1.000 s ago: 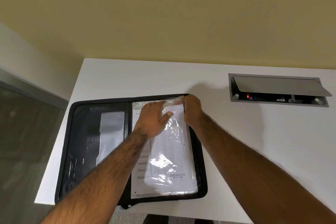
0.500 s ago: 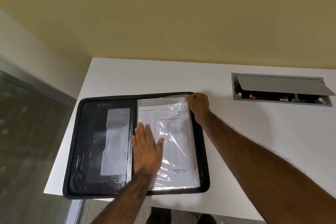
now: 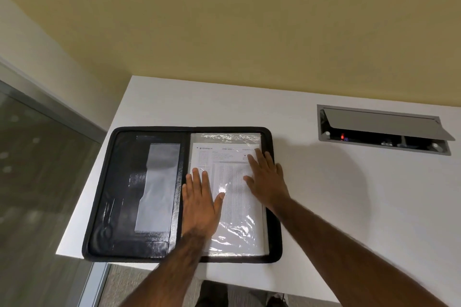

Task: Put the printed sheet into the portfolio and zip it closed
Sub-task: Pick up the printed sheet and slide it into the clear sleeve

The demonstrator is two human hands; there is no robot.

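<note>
Printed sheet (image 3: pixel 230 197) now lies under both flat, spread-fingered hands, right hand (image 3: pixel 268 179) newly released from its corner.

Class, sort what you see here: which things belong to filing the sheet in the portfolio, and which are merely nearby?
Belong to the job:
- black zip-around portfolio, lying open
- white printed sheet under its clear plastic sleeve
- left hand and right hand, flat on it

Merely nearby:
- grey recessed cable box, lid raised
- white table

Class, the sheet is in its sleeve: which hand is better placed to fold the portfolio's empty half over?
Probably the left hand: it lies flat beside the spine, nearest the portfolio's empty left cover. The right hand rests on the printed sheet's far edge.
</note>
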